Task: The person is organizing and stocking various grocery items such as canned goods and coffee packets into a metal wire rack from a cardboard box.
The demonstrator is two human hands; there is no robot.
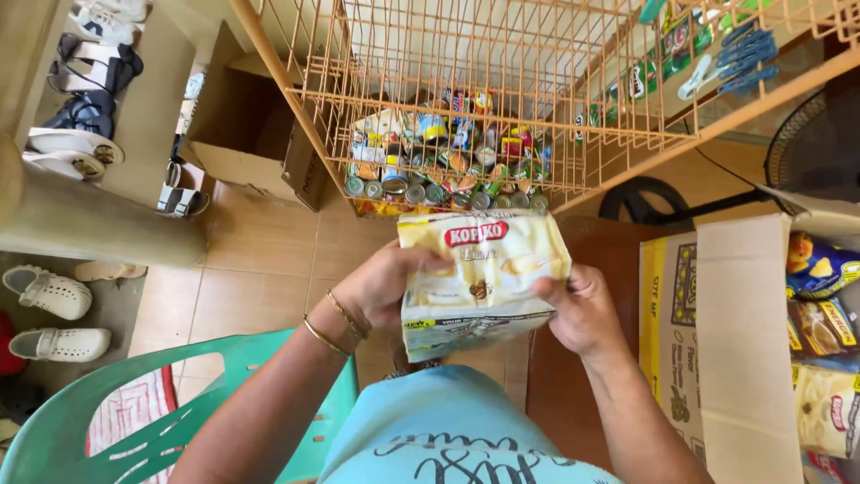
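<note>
Tiled floor [260,260], tan, seen from above; person seated, looking down at both hands.

Left hand [381,287]: fingers [428,262] curled over the left edge of a pale yellow sachet pack [484,278], thumb side on the front, the rest behind. Closed grip. Two thin gold bangles [336,324] on that wrist.

Right hand [582,309]: fingers [554,294] pinched on the pack's lower right edge. Closed grip too. How far the hidden fingers wrap behind, cannot tell.

Pack is held between both hands, off any surface, roughly flat-on to the camera, tilted slightly.

Just beyond the fingertips: orange wire basket [502,116], lower part loaded with small cans [448,170] and packets. Not touching the pack.

Right of the right hand's fingers: open cardboard box [743,341], flaps up, snack bags [820,269] inside. Near, not touching.

Below the left wrist: green plastic chair [134,403]. Well left of the left fingers: white shoes [54,314] on the floor, more footwear [85,116] on a low shelf. Beyond that, a brown carton [251,134] beside the basket.

Far right, past the box: black fan [815,143], partly cut off by the frame edge.
</note>
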